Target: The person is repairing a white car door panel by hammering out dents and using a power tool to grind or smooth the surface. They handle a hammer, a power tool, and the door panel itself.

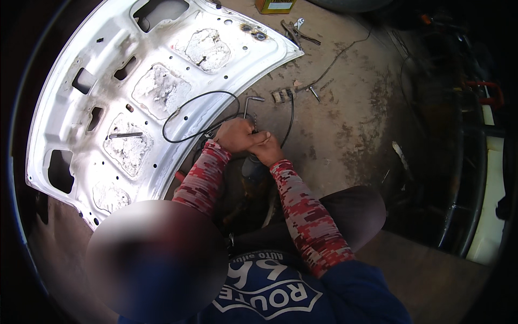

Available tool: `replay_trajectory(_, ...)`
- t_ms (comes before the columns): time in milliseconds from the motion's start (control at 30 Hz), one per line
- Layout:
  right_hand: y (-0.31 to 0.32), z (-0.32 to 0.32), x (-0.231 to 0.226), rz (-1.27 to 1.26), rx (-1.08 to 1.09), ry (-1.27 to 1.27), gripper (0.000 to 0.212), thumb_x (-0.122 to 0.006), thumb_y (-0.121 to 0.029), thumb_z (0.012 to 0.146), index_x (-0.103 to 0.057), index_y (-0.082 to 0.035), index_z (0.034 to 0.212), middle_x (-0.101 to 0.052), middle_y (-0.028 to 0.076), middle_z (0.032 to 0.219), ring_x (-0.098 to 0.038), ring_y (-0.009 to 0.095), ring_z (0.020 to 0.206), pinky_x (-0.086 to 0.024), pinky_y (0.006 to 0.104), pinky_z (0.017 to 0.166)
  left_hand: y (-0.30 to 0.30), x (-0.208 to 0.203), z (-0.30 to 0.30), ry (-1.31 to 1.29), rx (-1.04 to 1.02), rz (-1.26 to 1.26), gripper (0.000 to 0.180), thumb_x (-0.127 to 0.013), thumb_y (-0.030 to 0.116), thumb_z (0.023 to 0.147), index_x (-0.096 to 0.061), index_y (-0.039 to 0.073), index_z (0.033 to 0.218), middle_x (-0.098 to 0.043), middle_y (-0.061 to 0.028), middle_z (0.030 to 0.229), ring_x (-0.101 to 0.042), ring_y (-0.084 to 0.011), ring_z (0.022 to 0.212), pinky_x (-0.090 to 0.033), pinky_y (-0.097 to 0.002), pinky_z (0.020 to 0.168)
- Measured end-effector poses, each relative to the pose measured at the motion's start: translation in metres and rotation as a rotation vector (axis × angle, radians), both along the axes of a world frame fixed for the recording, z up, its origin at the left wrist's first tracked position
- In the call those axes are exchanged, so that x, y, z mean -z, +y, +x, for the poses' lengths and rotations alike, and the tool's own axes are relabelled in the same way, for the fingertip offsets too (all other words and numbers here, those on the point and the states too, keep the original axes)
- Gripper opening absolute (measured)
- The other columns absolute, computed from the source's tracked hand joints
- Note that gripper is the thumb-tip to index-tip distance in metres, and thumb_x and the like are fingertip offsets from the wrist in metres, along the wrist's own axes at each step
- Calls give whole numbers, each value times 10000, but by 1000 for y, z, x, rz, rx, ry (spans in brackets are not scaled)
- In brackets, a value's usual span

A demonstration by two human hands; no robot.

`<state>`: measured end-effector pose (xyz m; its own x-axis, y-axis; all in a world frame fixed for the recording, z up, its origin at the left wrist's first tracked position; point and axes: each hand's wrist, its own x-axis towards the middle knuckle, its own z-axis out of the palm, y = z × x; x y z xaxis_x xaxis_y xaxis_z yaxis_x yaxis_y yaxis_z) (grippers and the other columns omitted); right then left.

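Observation:
My left hand (pixel 235 135) and my right hand (pixel 267 149) are closed and pressed together by the near edge of a white car hood (pixel 208 113). A dark tip shows just above the fingers; what they grip is mostly hidden. Below them, a dark blue, rounded tool body (pixel 252 167) lies in shadow, its kind unclear. An L-shaped metal bar (pixel 247 105) stands out just beyond my left hand. Loops of black cable (pixel 171 116) run over the hood's edge beside that hand.
On the floor lie a power strip (pixel 283 96) with a cord, a short metal tool (pixel 314 94) and a plier-like tool (pixel 291 32). A yellow can (pixel 275 5) stands at the far side. A dark rod (pixel 125 135) rests on the hood. Dark bars and a pale panel (pixel 488 205) are at right.

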<state>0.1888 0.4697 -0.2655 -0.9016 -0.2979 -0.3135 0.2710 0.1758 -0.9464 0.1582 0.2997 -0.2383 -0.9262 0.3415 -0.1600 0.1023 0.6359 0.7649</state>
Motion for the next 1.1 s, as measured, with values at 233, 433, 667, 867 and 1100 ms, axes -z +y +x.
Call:
replay_trajectory(233, -24, 12, 16, 339, 239, 362, 241, -812, -190, 763, -669, 2, 789, -671, 216, 767, -690, 407, 755, -532, 445, 662, 3, 6, 1, 138, -15, -84, 705, -655, 637, 891, -620, 8, 574, -589, -227, 584, -632, -424, 604, -478, -504, 567)
replay_trajectory(433, -35, 17, 17, 812, 441, 645, 244, -724, -233, 800, -640, -20, 715, -665, 224, 752, -654, 458, 734, -489, 538, 628, 7, 2, 0, 157, 52, -105, 722, -641, 648, 899, -609, 7, 567, -590, -235, 593, -632, -427, 617, -482, -509, 577)
replay_trajectory(667, -28, 19, 12, 422, 566, 471, 201, -777, -152, 776, -644, -5, 742, -647, 188, 677, -674, 367, 646, -509, 455, 624, -1, 21, -16, -287, 77, 207, 654, -615, 659, 927, -647, 42, 713, -577, -73, 576, -559, -263, 510, -457, -391, 529)
replay_trajectory(867, 5, 29, -39, 285, 671, 133, 137, -748, -67, 795, -633, 7, 791, -622, 47, 644, -642, 147, 607, -490, 345, 569, 14, 96, 3, -527, -45, 148, 445, -639, 492, 955, -676, 52, 894, -676, -89, 837, -669, -212, 748, -522, -370, 626)
replay_trajectory(1100, 78, 22, -114, 174, 999, 92, 91, -677, -34, 811, -619, 34, 830, -623, 93, 666, -631, 201, 544, -492, 336, 540, 53, 140, 67, -145, 48, -458, 311, -674, 350, 871, -700, 55, 967, -737, -201, 994, -735, -369, 965, -590, -487, 790)
